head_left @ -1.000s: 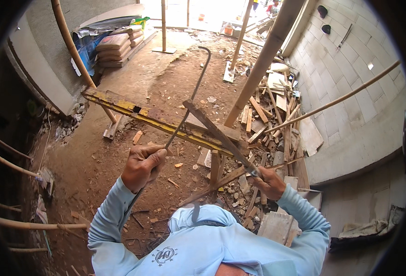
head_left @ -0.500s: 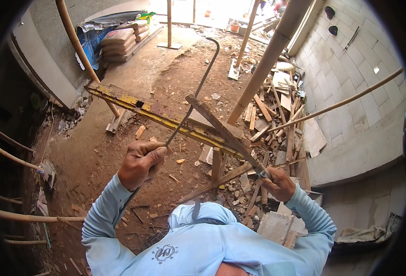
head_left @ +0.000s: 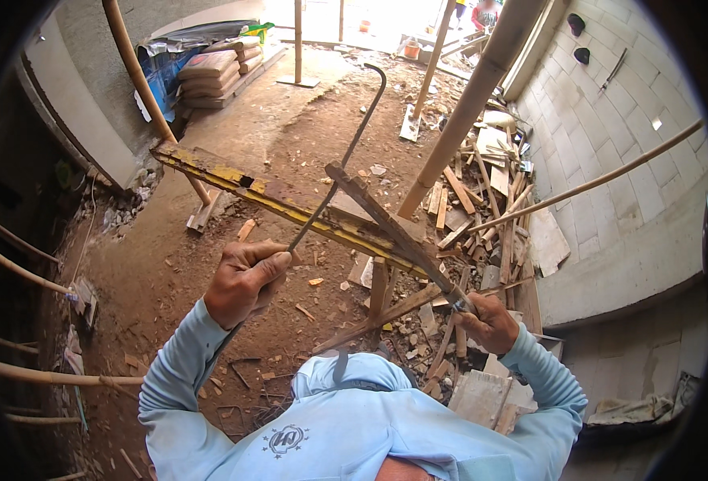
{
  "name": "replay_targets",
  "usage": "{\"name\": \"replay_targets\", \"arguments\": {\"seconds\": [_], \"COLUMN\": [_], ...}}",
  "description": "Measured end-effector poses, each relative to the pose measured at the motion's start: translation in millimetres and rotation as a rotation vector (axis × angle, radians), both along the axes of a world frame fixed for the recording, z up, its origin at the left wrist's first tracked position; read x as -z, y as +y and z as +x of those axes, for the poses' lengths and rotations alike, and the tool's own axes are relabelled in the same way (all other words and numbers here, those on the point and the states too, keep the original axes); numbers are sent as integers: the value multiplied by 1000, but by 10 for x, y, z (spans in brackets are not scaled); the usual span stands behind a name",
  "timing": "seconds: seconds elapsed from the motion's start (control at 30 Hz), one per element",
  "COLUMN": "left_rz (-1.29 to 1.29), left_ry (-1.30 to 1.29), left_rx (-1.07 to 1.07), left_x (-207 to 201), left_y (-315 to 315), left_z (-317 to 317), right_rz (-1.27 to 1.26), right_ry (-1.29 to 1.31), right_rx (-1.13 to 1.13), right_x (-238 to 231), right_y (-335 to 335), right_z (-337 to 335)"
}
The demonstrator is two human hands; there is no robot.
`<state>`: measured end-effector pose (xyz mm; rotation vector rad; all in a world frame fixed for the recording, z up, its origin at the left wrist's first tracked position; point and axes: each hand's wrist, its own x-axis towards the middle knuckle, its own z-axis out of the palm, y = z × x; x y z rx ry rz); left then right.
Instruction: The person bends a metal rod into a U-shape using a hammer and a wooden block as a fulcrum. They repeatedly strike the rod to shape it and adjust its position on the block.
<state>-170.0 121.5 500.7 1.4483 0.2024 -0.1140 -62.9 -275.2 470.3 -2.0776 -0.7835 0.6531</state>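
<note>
My left hand (head_left: pixel 246 284) is closed around a thin dark steel rod (head_left: pixel 357 138), which slants up and away to a hooked far end. The rod's near end runs back under my left forearm. My right hand (head_left: pixel 489 322) grips the near end of a long, flat, brownish bar (head_left: pixel 394 231); its exact kind I cannot tell. This bar's far tip lies by the rod, though whether they touch is unclear. Below both runs a worn yellow beam (head_left: pixel 290 210) with rusty edges, raised on a wooden post (head_left: pixel 379 287).
Bamboo poles (head_left: pixel 474 112) stand upright around me, and another pole (head_left: pixel 586 180) slants across the right. Scrap wood (head_left: pixel 454 200) and rubble are heaped along the block wall (head_left: pixel 610 144). Stacked sacks (head_left: pixel 210 76) sit at the far left. A person (head_left: pixel 485 14) is at the far end.
Both hands keep their grips, with the rod and the flat bar in nearly the same positions. The view has shifted very slightly, and more of the distant person shows.
</note>
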Motion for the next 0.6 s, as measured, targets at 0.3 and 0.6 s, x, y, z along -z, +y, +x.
{"name": "replay_targets", "arguments": {"seconds": [0.3,0.6], "left_rz": [-31,-84], "left_ry": [37,47], "left_rx": [10,-42], "left_x": [-38,-60], "left_y": [42,37], "left_z": [-38,-41], "right_rz": [61,42], "right_ry": [269,142], "right_rx": [-13,26], "right_x": [-100,-141], "right_y": [-24,18], "right_z": [-23,-126]}}
